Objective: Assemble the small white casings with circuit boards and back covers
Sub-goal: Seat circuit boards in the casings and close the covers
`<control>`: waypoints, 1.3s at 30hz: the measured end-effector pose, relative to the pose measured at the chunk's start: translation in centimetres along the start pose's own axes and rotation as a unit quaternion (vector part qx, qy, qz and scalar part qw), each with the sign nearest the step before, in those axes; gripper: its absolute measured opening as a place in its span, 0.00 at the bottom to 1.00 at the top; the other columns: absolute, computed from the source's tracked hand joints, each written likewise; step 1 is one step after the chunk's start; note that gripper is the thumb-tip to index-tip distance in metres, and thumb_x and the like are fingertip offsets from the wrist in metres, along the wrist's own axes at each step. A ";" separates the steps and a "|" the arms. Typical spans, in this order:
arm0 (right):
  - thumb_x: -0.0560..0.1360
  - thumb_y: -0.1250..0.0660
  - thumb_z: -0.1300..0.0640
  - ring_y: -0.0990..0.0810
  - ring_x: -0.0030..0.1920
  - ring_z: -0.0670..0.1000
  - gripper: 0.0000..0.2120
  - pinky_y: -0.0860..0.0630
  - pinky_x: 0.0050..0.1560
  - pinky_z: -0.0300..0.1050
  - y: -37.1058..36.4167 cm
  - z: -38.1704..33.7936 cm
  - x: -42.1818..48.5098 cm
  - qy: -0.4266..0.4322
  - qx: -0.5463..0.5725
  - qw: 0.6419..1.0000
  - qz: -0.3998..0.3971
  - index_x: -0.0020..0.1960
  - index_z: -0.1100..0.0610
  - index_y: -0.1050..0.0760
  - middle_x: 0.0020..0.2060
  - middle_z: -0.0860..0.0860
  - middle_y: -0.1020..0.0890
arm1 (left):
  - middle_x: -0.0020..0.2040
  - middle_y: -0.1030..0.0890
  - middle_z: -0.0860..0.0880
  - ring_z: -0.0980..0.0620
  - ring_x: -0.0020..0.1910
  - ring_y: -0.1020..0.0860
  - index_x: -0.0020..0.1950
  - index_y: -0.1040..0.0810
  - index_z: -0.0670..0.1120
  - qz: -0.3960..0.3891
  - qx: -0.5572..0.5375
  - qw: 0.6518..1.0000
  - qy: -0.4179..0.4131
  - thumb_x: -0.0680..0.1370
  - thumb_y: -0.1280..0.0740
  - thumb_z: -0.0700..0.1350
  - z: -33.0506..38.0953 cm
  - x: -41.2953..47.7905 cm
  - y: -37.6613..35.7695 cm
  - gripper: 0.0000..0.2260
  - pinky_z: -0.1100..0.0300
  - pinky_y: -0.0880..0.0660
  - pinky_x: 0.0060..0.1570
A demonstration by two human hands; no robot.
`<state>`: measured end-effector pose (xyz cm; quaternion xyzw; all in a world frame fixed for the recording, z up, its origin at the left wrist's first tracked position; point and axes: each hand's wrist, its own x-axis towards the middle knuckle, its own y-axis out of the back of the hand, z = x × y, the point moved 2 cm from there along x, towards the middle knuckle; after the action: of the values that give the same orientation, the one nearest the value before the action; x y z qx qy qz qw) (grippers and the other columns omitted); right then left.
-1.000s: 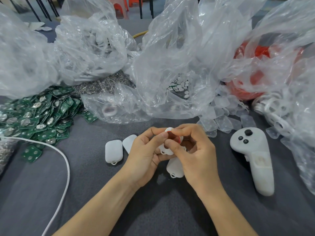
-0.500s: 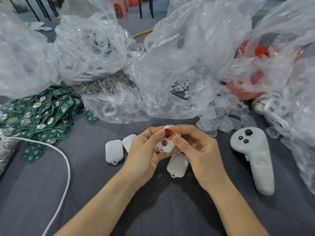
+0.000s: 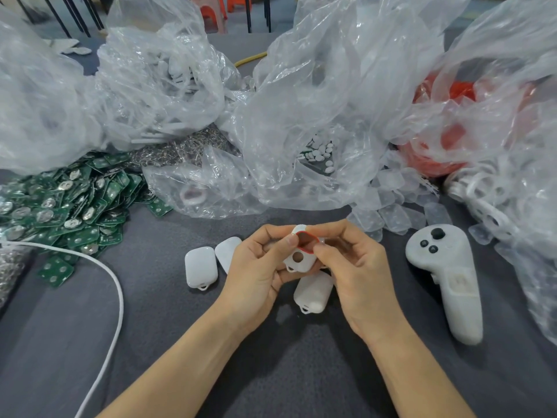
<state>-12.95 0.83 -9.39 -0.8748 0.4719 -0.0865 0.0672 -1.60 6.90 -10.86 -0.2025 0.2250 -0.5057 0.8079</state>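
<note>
My left hand [image 3: 256, 273] grips a small white casing [image 3: 301, 259] with a round hole, held above the grey table. My right hand [image 3: 355, 267] pinches a red rubber piece [image 3: 306, 241] at the casing's upper opening. Three assembled white casings lie on the table: one [image 3: 201, 267] left of my hands, one [image 3: 227, 251] partly behind my left hand, one [image 3: 312, 292] under my hands. A heap of green circuit boards [image 3: 66, 203] lies at the left. Clear back covers [image 3: 398, 206] spill out at the right.
Crumpled clear plastic bags [image 3: 301, 101] of parts fill the back; one holds red parts [image 3: 446, 140]. A white controller [image 3: 446, 273] lies at the right. A white cable [image 3: 117, 297] curves across the left. Metal clips [image 3: 177, 149] lie behind the boards.
The casing has tilted so its hole and the red piece show more plainly. My right thumb and fingers have shifted on the red piece. Both hands stay in the same place.
</note>
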 end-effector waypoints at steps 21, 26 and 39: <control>0.73 0.30 0.65 0.19 0.40 0.46 0.08 0.25 0.41 0.34 0.5 -0.2 0.1 0.042 -0.085 0.994 0.056 0.43 0.53 0.25 0.39 0.51 0.18 | 0.44 0.14 0.44 0.48 0.45 0.16 0.47 0.19 0.53 -0.004 0.158 0.983 -0.096 0.71 0.30 0.51 -0.4 -0.8 -0.2 0.07 0.60 0.21 0.41; 0.73 0.30 0.64 0.18 0.42 0.48 0.07 0.23 0.43 0.36 0.6 -0.2 0.2 0.023 -0.070 0.996 0.040 0.43 0.53 0.23 0.40 0.51 0.17 | 0.45 0.15 0.44 0.46 0.46 0.16 0.47 0.19 0.52 -0.012 0.160 0.982 -0.104 0.73 0.31 0.48 -0.3 -0.8 -0.1 0.04 0.59 0.20 0.41; 0.75 0.32 0.66 0.17 0.46 0.46 0.08 0.23 0.47 0.36 0.3 -0.4 0.2 0.012 -0.071 0.997 0.017 0.50 0.56 0.21 0.44 0.49 0.16 | 0.55 0.16 0.44 0.47 0.56 0.18 0.60 0.21 0.49 -0.017 0.095 0.992 -0.081 0.75 0.33 0.46 -0.5 -0.4 0.0 0.14 0.58 0.20 0.47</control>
<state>-13.15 0.54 -9.05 -0.8683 0.4922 -0.0620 0.0002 -2.04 7.20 -11.25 -0.1692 0.1066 -0.5207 0.8300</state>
